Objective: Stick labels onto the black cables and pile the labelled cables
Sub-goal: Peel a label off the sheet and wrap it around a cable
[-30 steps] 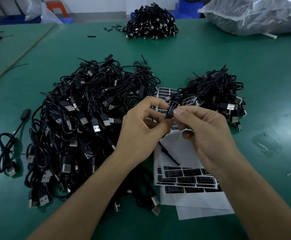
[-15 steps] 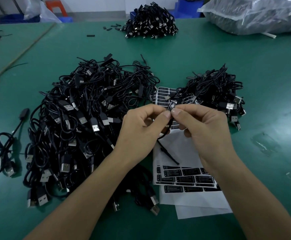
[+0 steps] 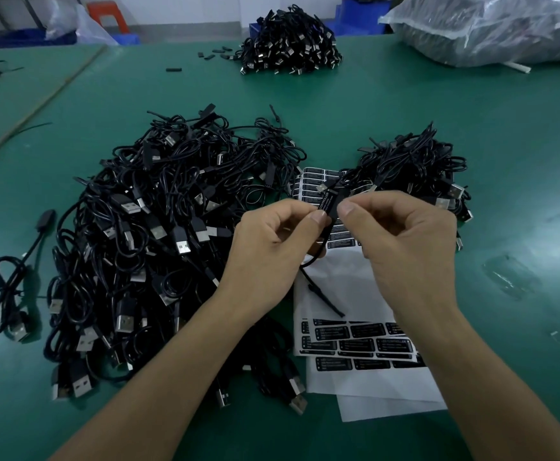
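Presently held: thin black cable [image 3: 318, 293], its small black oblong block [image 3: 331, 207] raised between the two hands above the table, with a black white-printed label [image 3: 327, 199] on the block's face.
Left hand [image 3: 272, 247]: thumb and forefinger clamped on the block's lower end, coming in from 9 o'clock.
Right hand [image 3: 405, 241]: thumb and forefinger clamped on the block's upper side, coming in from 3 o'clock; the two thumbs nearly touch.
Long axis: the block runs from 1 o'clock down to 7 o'clock; the cable's loose tail hangs toward 6 o'clock over white backing paper.
Label seating: cannot tell whether its edges are fully pressed down.
Likely destination (judged): smaller heap of black cables [image 3: 415, 171] at 1 o'clock, just beyond the right hand, which is the nearer hand for the drop.
Stock: large tangled heap of black USB cables [image 3: 159, 247] at 9 o'clock, beside the left hand.
Label sheets: white sheets of black rectangular stickers [image 3: 362, 341] at 6 o'clock between the forearms; a further sticker sheet [image 3: 308, 184] at 12 o'clock, partly under the heaps.
Open room: bare green table mat [image 3: 505, 144] from 2 to 4 o'clock; the way to the smaller heap looks short and unobstructed.
Far field: third black cable heap [image 3: 288, 41] at 12 o'clock and a clear plastic sack [image 3: 491, 28] at 1 o'clock, both well apart from the hands.
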